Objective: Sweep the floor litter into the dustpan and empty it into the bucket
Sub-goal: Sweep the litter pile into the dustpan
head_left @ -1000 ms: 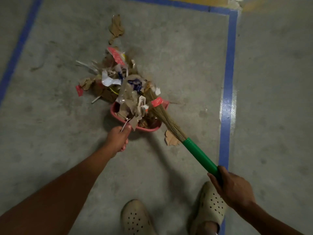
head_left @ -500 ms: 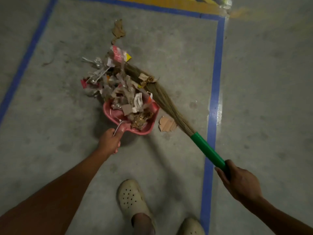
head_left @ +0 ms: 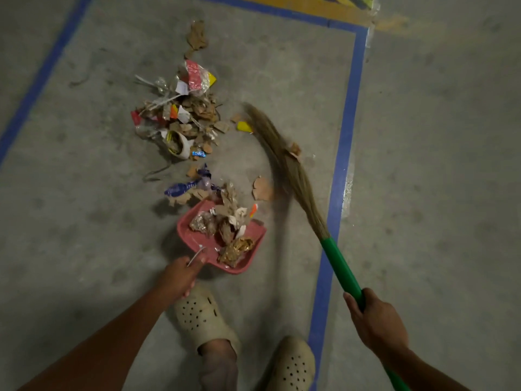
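A pink dustpan [head_left: 253,232] sits on the concrete floor, partly filled with paper scraps and wrappers. My left hand [head_left: 180,273] grips its handle at the near end. A large litter pile [head_left: 183,119] of cardboard bits, wrappers and a paper cup lies beyond the pan, with smaller scraps [head_left: 186,190] at its mouth. My right hand [head_left: 377,320] grips the green handle of a straw broom [head_left: 284,162], whose bristles rest on the floor to the right of the pile. No bucket is in view.
Blue tape lines [head_left: 341,170] frame the floor area, with a yellow strip [head_left: 304,7] at the far edge. My two feet in beige clogs [head_left: 200,314] stand just behind the dustpan. A loose brown scrap [head_left: 197,35] lies beyond the pile.
The dustpan has been pulled back toward my feet, leaving most of the litter behind on the floor. The broom has swung out to the right of the pile.
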The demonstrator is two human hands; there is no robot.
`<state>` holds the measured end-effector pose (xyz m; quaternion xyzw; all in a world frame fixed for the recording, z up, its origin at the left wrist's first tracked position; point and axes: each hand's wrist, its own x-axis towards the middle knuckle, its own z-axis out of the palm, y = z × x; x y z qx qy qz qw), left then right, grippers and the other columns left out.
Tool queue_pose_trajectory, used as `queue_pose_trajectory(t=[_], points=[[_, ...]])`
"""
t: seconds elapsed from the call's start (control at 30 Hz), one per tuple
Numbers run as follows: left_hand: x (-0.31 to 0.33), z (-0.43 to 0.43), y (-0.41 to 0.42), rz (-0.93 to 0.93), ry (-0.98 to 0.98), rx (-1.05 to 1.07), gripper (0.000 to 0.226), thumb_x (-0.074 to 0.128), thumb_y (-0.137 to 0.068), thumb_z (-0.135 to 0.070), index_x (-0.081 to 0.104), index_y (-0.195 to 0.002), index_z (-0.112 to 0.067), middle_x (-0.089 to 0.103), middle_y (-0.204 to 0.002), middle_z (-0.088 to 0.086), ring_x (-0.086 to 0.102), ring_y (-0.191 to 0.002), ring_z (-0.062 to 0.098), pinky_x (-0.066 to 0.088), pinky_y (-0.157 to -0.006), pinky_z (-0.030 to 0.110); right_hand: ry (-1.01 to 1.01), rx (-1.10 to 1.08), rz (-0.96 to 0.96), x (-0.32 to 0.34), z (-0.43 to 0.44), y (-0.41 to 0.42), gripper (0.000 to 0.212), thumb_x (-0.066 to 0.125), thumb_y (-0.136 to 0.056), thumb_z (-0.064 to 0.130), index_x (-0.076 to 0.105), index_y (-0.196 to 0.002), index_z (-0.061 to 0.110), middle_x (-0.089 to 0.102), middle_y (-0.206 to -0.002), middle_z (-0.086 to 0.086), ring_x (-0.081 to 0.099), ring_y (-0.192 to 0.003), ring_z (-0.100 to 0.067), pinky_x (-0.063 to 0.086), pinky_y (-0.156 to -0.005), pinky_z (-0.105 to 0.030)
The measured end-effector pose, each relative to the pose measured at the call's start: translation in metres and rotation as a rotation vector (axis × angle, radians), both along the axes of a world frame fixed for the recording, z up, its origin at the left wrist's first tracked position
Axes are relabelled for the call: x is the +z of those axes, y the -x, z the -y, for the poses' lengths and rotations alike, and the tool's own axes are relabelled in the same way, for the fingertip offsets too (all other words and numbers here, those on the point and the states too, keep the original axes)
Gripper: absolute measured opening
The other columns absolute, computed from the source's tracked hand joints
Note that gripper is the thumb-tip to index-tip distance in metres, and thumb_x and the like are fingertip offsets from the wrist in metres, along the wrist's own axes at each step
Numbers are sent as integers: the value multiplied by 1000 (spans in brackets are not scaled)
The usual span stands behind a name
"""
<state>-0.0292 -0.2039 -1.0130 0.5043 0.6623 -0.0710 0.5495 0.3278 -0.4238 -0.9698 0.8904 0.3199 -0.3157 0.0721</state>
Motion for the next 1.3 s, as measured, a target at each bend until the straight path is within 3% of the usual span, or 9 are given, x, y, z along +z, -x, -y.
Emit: queue_pose_trajectory(t=[0.17, 0.3, 0.43, 0.53, 0.7, 0.8, 0.93, 1.13, 1.3], points=[[-21, 2, -29, 0, 30, 66, 67, 44, -90, -74, 58, -78, -10, 54, -55, 2, 48, -45, 16, 40, -46, 28, 92, 53, -48, -17, 7, 26, 41, 38, -97, 65, 47, -90, 25, 60, -74, 2, 61, -66, -19, 55, -63, -35], [-35, -8, -53, 42, 21, 126, 60, 47, -93, -68, 57, -84, -9, 55, -61, 5, 47, -46, 15, 39, -44, 26, 53, 124, -124, -21, -16, 43, 35, 37, -99, 62, 46, -97, 29, 55, -72, 9, 54, -59, -7, 37, -47, -21], [-35, -21, -63, 65, -13, 223, 59, 51, -92, -67, 56, -85, -9, 56, -62, 8, 45, -42, 15, 37, -42, 24, -41, 180, -134, -15, -31, 44, 33, 37, -99, 63, 44, -99, 31, 58, -71, 8, 57, -56, -5, 44, -47, -19], [-21, -28, -57, 85, -50, 267, 61, 49, -91, -70, 54, -83, -9, 54, -61, 8, 43, -41, 13, 35, -40, 24, -77, 176, -117, -6, -39, 36, 30, 40, -98, 61, 42, -98, 31, 56, -67, 8, 53, -52, -3, 35, -43, -15], [2, -30, -25, 117, -119, 351, 59, 52, -90, -69, 49, -76, -12, 49, -57, 6, 39, -39, 13, 33, -38, 22, -162, 107, 1, -9, -51, 12, 41, 36, -91, 69, 42, -90, 28, 55, -60, 4, 57, -51, -19, 50, -48, -33], [4, -27, 13, 70, -130, 381, 58, 55, -89, -69, 50, -73, -13, 49, -54, 5, 41, -40, 17, 34, -39, 24, -190, 0, 23, -7, -68, 1, 44, 40, -93, 65, 41, -81, 23, 56, -56, -2, 57, -49, -22, 52, -48, -35], [0, -32, 66, -13, -100, 454, 54, 59, -89, -61, 52, -74, -9, 50, -53, 7, 41, -40, 17, 34, -41, 22, -72, -97, 55, -15, -93, -7, 47, 42, -97, 62, 45, -80, 18, 59, -65, -7, 58, -58, -26, 54, -58, -38], [-19, -62, 110, -68, -82, 489, 51, 59, -92, -57, 48, -73, -11, 46, -51, 8, 38, -38, 15, 32, -41, 19, -1, -26, -22, -40, -125, 24, 45, 40, -98, 61, 52, -89, 18, 65, -78, -12, 66, -75, -34, 58, -70, -43], [-26, -93, 135, -89, -83, 421, 53, 62, -90, -58, 48, -71, -11, 49, -52, 10, 39, -37, 16, 31, -41, 19, -28, 82, -81, -48, -170, 67, 41, 39, -99, 59, 48, -93, 20, 57, -72, -4, 59, -67, -27, 50, -61, -36]])
